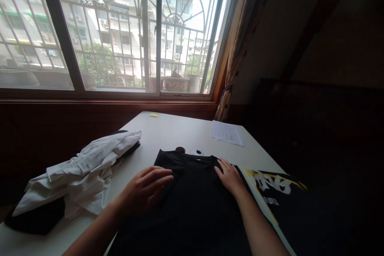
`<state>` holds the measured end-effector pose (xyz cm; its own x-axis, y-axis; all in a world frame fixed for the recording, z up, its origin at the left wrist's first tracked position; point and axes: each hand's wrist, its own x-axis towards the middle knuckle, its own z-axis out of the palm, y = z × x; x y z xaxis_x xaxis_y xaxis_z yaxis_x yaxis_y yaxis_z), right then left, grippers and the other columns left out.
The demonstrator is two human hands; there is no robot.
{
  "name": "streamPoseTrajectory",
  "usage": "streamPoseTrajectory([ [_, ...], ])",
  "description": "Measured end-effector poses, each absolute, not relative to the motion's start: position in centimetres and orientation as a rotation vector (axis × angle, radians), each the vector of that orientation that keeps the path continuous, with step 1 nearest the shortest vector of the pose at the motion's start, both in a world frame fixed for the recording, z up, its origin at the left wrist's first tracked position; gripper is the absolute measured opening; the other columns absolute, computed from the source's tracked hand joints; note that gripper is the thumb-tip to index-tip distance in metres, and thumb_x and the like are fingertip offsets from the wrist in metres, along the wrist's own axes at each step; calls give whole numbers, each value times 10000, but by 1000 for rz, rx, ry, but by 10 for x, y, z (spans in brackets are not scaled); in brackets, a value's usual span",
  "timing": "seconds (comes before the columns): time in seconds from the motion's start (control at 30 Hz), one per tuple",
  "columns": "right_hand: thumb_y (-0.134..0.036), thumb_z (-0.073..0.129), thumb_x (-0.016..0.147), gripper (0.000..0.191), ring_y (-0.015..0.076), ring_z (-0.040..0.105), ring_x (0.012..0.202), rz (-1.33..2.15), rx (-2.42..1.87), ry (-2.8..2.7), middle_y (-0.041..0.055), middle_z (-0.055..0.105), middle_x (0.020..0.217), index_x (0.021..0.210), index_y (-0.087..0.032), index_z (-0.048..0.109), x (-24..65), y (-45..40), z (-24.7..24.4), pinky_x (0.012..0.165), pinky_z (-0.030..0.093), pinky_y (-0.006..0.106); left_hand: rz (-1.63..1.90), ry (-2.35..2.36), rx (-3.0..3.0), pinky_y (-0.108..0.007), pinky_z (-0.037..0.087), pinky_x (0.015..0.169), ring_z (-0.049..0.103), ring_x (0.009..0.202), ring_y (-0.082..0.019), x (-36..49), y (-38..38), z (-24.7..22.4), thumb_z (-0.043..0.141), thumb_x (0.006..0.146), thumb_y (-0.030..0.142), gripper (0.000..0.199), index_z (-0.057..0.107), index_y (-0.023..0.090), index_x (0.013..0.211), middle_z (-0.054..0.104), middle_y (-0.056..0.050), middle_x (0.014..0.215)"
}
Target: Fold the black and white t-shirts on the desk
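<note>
At lower centre, resting right hand [229,174] loosely spread on black T-shirt [201,192], apparently laid flat but unfolded, and curving left hand [147,187] over it, pinch unclear.

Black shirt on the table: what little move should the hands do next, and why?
Maybe the left hand should gently smooth the black shirt beside it: fold lines show there, near the collar, while the right hand rests on the collar's other side and could steady things.

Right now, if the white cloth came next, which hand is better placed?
Probably the left hand: it is nearer the white cloth; the right hand is at the black shirt's opposite shoulder.
</note>
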<state>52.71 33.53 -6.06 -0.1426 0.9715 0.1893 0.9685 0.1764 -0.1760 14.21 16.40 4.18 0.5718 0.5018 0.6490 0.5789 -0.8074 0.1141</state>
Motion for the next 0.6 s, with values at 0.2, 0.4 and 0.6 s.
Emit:
streamPoseTrajectory([
  [0.2, -456, 324, 1003, 574, 216, 302, 1477, 13, -1877, -2201, 61, 416, 1567, 1482, -173, 464, 527, 335, -60, 1205, 229, 428, -909, -1751, -2882, -332, 530, 833, 609, 919, -185, 77, 181, 32, 611, 907, 326, 363, 547, 251, 1257, 593, -56, 1136],
  [0.4, -447, 333, 996, 574, 219, 312, 1470, 3, -1869, -2205, 51, 417, 1567, 1472, -160, 475, 528, 336, -61, 1205, 235, 431, -469, -2155, -2995, -302, 468, 778, 540, 903, -199, 68, 181, 30, 775, 708, 443, 435, 569, 217, 1018, 558, -10, 994],
  [0.6, -385, 381, 968, 511, 232, 409, 1406, -49, -1768, -2181, 72, 504, 1501, 1386, -164, 575, 527, 335, -58, 1180, 286, 397, -450, -2057, -3005, -259, 381, 652, 483, 758, -156, 74, 178, 29, 624, 771, 306, 152, 514, 211, 813, 536, 16, 850],
])
